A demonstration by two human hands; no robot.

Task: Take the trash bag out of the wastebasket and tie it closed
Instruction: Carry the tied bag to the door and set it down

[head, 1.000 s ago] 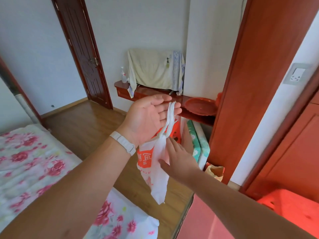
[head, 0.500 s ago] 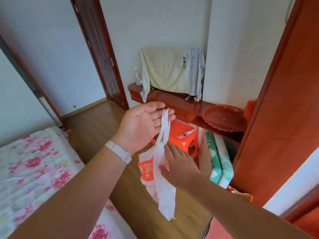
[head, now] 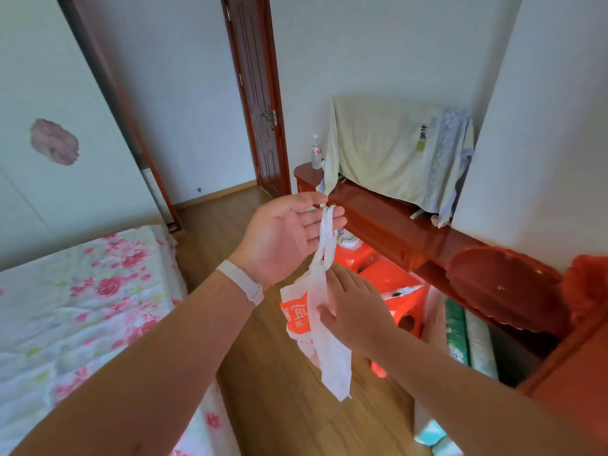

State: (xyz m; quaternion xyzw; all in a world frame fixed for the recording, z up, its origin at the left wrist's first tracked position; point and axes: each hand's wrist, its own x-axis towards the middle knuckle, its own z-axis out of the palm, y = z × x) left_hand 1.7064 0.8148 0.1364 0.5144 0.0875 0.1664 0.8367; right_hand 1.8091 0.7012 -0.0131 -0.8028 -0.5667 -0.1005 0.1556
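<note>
A thin white plastic trash bag with an orange printed patch hangs in mid-air in front of me. Its two handle loops are hooked over the fingers of my left hand, which is palm-up with the fingers spread and a white band on the wrist. My right hand is just below, pinching the bag's upper body between thumb and fingers. The bag looks flat and nearly empty. No wastebasket can be made out.
A bed with a floral cover is at the left. Red plastic stools stand under the hands, beside a red wooden shelf with a draped cloth and a red dish. A dark door is behind.
The view has swung to the left and closer, so the door and shelf shifted right. Both hands keep the same hold on the bag, with my left hand slightly higher.
</note>
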